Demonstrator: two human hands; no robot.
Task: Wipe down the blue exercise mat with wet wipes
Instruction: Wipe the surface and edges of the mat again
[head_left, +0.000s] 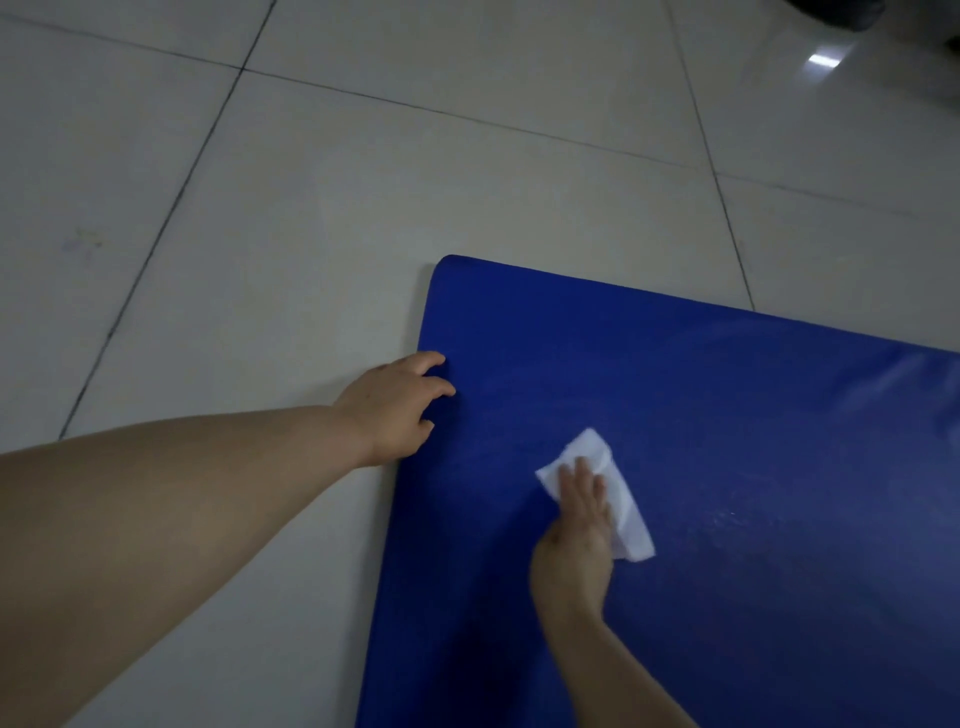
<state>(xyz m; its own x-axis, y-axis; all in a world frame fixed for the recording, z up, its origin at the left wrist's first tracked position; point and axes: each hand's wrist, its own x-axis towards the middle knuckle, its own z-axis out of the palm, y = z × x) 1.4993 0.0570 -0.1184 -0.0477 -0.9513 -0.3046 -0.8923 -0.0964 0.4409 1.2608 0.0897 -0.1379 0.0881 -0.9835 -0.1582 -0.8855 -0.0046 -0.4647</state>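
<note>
The blue exercise mat (727, 415) lies flat on the floor and fills the lower right of the head view, its far left corner rounded. My left hand (395, 405) rests on the mat's left edge, fingers curled over the side. My right hand (579, 530) lies flat on a white wet wipe (621, 499), pressing it onto the mat near the left side. The wipe sticks out beyond my fingers to the right and ahead. A faint damp sheen shows on the mat to the right of the wipe.
Pale glossy floor tiles (363, 208) with dark grout lines surround the mat on the left and far side. A dark object (836, 13) sits at the top right corner, with a light glare on the tile below it.
</note>
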